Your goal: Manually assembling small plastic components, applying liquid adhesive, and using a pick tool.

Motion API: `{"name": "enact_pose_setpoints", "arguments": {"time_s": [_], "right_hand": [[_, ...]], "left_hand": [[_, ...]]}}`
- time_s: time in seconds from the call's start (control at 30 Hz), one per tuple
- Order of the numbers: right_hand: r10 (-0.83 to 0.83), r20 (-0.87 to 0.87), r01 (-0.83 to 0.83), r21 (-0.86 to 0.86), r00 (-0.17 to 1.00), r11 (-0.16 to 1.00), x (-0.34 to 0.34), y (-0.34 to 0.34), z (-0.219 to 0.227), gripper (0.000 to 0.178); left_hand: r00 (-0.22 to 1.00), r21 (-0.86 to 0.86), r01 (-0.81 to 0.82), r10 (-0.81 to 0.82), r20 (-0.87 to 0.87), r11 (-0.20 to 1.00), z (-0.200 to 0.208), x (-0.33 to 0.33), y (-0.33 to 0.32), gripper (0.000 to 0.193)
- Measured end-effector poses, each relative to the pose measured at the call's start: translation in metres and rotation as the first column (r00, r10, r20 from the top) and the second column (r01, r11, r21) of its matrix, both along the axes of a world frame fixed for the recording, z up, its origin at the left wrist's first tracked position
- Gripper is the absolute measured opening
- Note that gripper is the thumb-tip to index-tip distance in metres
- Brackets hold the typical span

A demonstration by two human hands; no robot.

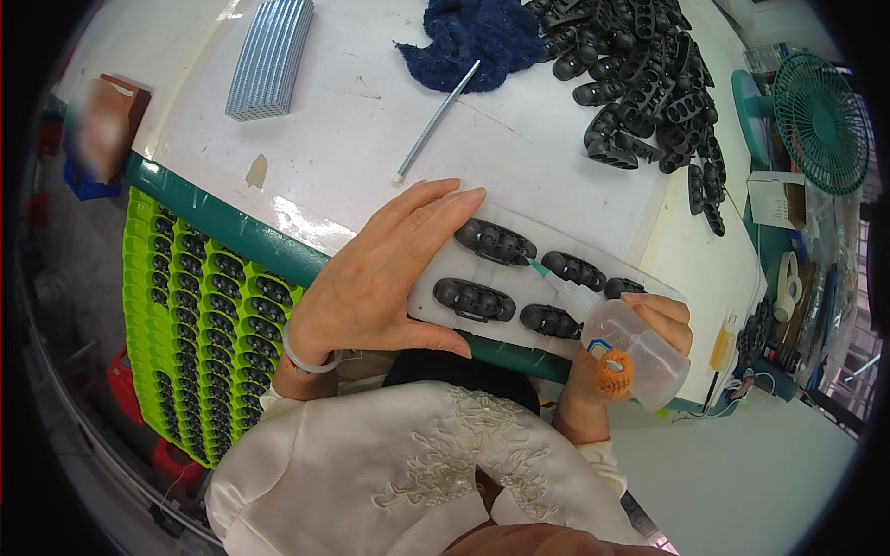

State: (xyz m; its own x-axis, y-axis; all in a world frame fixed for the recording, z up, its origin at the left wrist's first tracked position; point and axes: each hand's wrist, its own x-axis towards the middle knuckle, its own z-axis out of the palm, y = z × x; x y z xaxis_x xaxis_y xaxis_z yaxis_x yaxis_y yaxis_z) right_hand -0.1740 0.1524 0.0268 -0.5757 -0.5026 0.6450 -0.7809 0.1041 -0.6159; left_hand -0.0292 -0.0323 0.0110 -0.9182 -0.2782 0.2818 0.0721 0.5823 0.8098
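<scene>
My right hand [663, 320] is wrapped round a translucent squeeze bottle [635, 347], tilted so its thin green needle tip meets the right end of a black oval plastic part [491, 240]. That part sits at the upper left of a pale flat board [519, 285] holding several alike, among them a lower-left part [474, 299] and an upper-middle part [574, 270]. My left hand [394, 264] lies at the board's left end, thumb and fingers spread around its corner, holding nothing. An orange coiled band [613, 372] shows against the bottle, by my right hand.
A heap of black parts [640, 93] covers the far right of the white table. Beyond the board lie a metal rod [438, 120], a navy cloth [477, 42] and a stack of silvery rods [269, 60]. A lime-green tray [139, 306] of black parts stands left; a fan [820, 120] stands right.
</scene>
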Motion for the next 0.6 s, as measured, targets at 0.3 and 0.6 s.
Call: {"name": "enact_pose_setpoints", "arguments": {"time_s": [0.3,0.6], "right_hand": [[-0.099,-0.120,0.098,-0.018,0.988,0.995,-0.010,0.017,0.001,0.037],[-0.155,-0.049,0.147,-0.139,0.987,0.979,-0.020,0.037,-0.008,0.033]], "left_hand": [[1.000,0.021,-0.001,0.001,-0.003,1.000,0.003,0.000,-0.001,0.102],[1.000,0.082,-0.026,0.025,0.016,0.996,-0.002,-0.001,0.003,0.109]]}}
